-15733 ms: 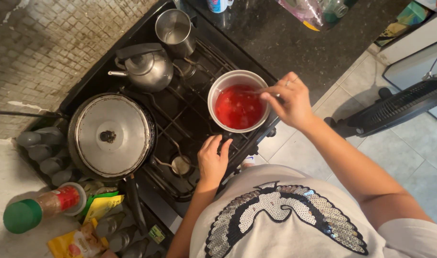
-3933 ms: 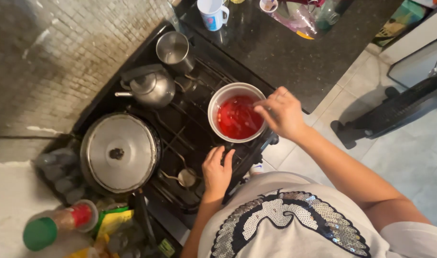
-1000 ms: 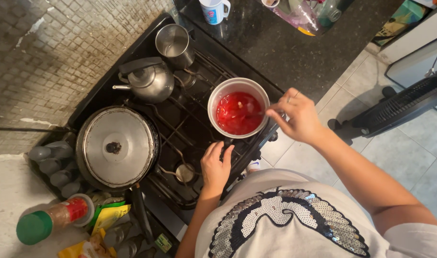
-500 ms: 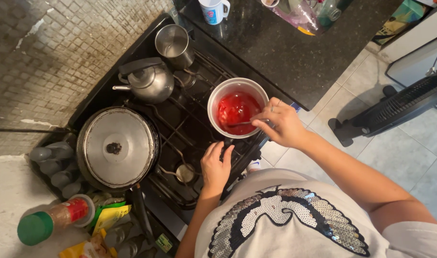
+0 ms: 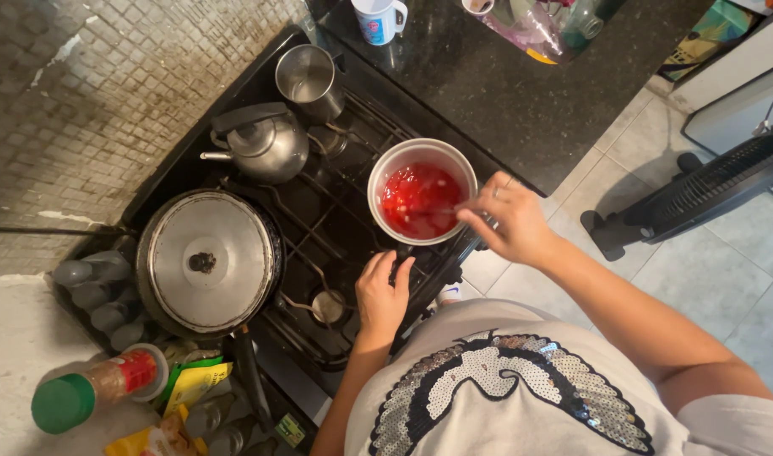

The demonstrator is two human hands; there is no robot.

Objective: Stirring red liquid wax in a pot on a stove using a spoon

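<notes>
Saucepan (image 5: 422, 196) on stove (image 5: 319, 211), right of kettle (image 5: 264, 148); lidded pan (image 5: 207, 262) probably nearer-left.

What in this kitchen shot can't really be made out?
Head view only:
- Utensil in the right hand: thin and blurred in the red mix of the saucepan; kind unclear.
- Saucepan handle: covered by the left hand.
- Big lidded pot: lid hides the contents.
- Mug: cut off by the top edge.
- Packets at bottom left: cut off by the bottom edge.
</notes>
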